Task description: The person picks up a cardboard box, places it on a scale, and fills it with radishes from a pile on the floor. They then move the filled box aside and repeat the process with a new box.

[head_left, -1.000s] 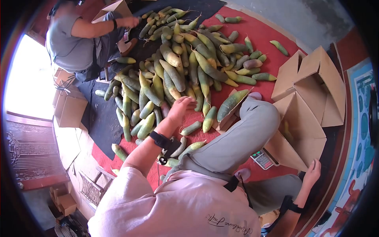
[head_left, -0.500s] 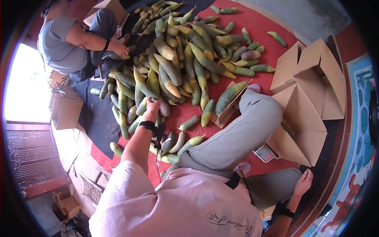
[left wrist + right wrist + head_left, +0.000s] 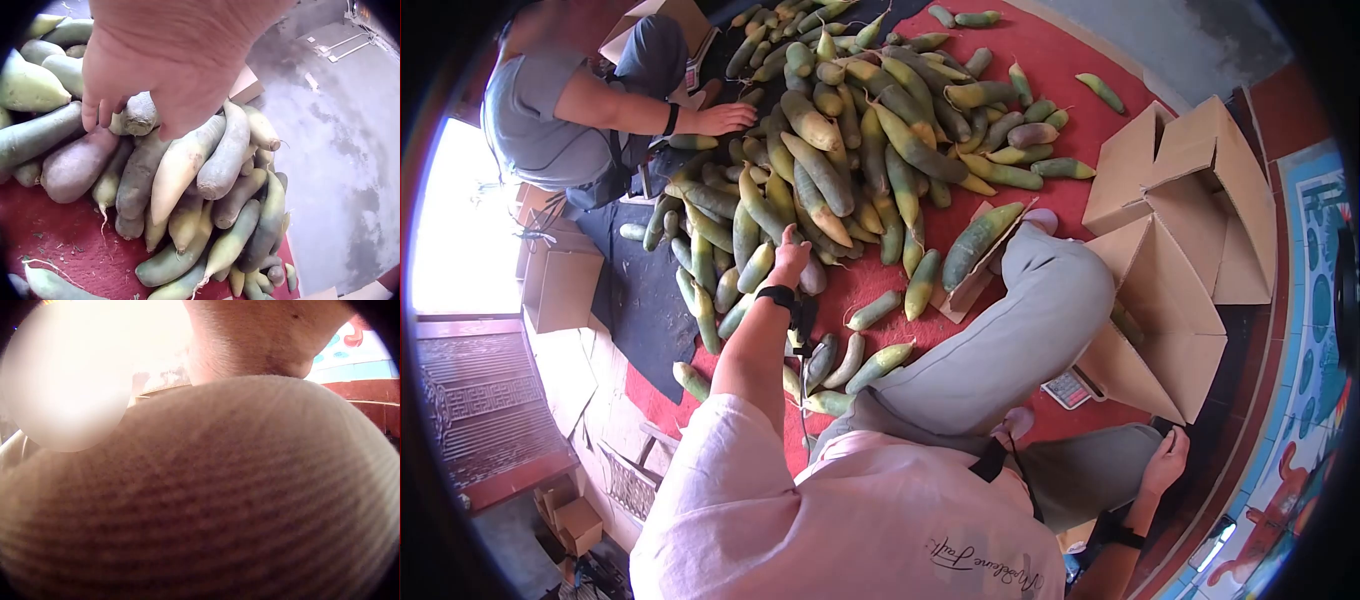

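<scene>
The right hand (image 3: 1168,462) rests on the grey trouser leg (image 3: 1090,480) just beside a box (image 3: 1160,330); I cannot tell whether its fingers are curled or flat. Further out, the left hand (image 3: 788,258) curls fingers and thumb round the blunt end of a radish (image 3: 139,114) at the near edge of the pile (image 3: 870,140) on the red mat (image 3: 1060,70). Beyond the pile, another person (image 3: 550,110) has a hand on it.

I've got my left hand (image 3: 788,258) down on a radish (image 3: 812,277) at the near edge of the pile (image 3: 850,150), which sits on the red mat (image 3: 1050,70). My right hand (image 3: 1168,462) rests on my leg (image 3: 1090,470), beside the boxes (image 3: 1200,240). Another person (image 3: 550,110) reaches into the pile's far side.
</scene>
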